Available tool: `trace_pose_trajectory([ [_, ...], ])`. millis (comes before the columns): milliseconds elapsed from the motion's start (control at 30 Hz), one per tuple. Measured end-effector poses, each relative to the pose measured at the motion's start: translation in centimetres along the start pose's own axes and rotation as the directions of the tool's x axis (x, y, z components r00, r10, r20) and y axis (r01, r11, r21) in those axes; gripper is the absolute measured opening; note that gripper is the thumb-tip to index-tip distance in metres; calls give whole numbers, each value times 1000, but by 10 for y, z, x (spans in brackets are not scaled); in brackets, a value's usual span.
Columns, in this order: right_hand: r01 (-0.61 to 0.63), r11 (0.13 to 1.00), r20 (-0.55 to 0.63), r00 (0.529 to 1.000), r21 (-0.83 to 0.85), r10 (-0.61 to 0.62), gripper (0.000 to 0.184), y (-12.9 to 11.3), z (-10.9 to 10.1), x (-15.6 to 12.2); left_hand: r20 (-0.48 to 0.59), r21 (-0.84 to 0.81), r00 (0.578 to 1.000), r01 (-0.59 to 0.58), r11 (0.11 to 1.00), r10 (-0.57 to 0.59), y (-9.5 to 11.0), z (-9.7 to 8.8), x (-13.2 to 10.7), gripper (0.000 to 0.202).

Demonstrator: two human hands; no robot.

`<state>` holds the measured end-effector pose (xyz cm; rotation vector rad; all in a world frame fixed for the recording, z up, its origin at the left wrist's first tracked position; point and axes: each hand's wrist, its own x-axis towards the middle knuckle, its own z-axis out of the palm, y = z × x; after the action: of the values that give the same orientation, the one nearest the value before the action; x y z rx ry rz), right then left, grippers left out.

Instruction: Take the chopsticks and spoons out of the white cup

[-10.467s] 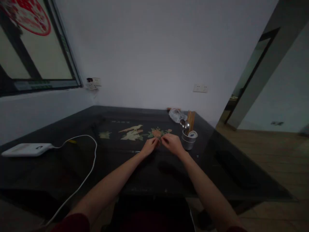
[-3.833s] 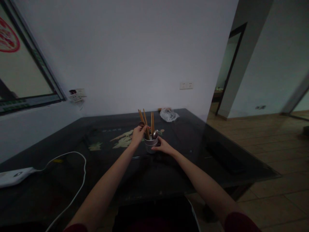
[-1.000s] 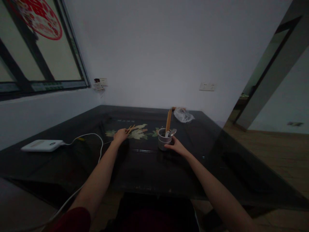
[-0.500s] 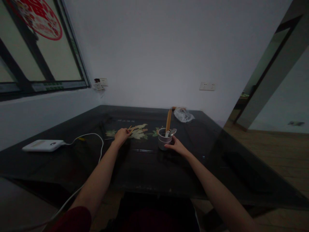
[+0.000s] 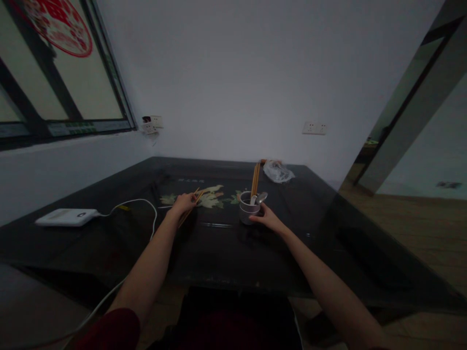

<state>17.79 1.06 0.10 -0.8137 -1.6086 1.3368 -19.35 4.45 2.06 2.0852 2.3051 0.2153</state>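
Note:
My left hand (image 5: 183,202) is closed on a pair of wooden chopsticks (image 5: 190,209) that slant down to the dark table (image 5: 226,253) just left of the inlaid bird and flower picture (image 5: 209,198). My right hand (image 5: 266,219) wraps the near side of a small metal cup (image 5: 248,210) standing on the table. More chopsticks (image 5: 255,179) stand upright in the cup, and a metal spoon (image 5: 261,197) leans at its rim.
A white power bank (image 5: 67,217) with a white cable (image 5: 146,209) lies at the left of the table. A crumpled clear plastic bag (image 5: 278,172) sits at the far edge by the wall. A window is at the left, a doorway and wood floor at the right.
My left hand took chopsticks out of the cup and carried them left; in the last half second their near ends dropped toward the table. My right hand stays on the cup.

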Motion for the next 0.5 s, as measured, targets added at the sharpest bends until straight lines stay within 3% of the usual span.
trace_pose_trajectory([
  [500, -19, 1000, 3, 1000, -21, 19, 79, -1, -1, 0, 23, 14, 998, 58, 998, -58, 4, -2, -4, 37],
])
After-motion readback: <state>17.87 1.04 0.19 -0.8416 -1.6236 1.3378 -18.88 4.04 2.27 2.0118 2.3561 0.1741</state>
